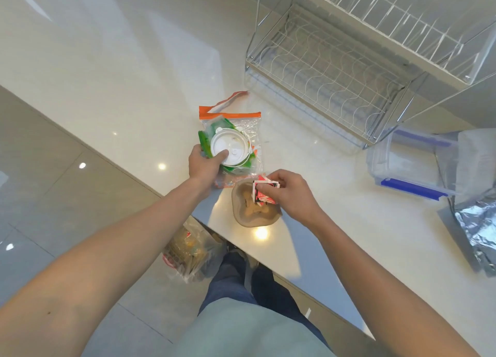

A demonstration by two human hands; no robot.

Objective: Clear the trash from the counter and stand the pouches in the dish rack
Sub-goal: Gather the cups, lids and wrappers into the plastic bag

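My left hand (205, 165) grips a white plastic lid (229, 147) together with green wrappers (205, 142), which lie on a clear zip pouch with an orange top (236, 115) on the white counter (134, 83). My right hand (288, 193) pinches a crumpled red-and-white wrapper (261, 193) just over a brown paper bowl (245, 217) near the counter's front edge. The wire dish rack (322, 69) stands behind, to the right, with nothing in it. A silver foil pouch (475, 228) lies flat at the far right.
A clear container with blue clips (408, 166) sits in front of the rack's right corner. A plastic bag holding trash (188, 252) hangs or stands below the counter edge, beside my legs. Grey floor tiles spread to the left.
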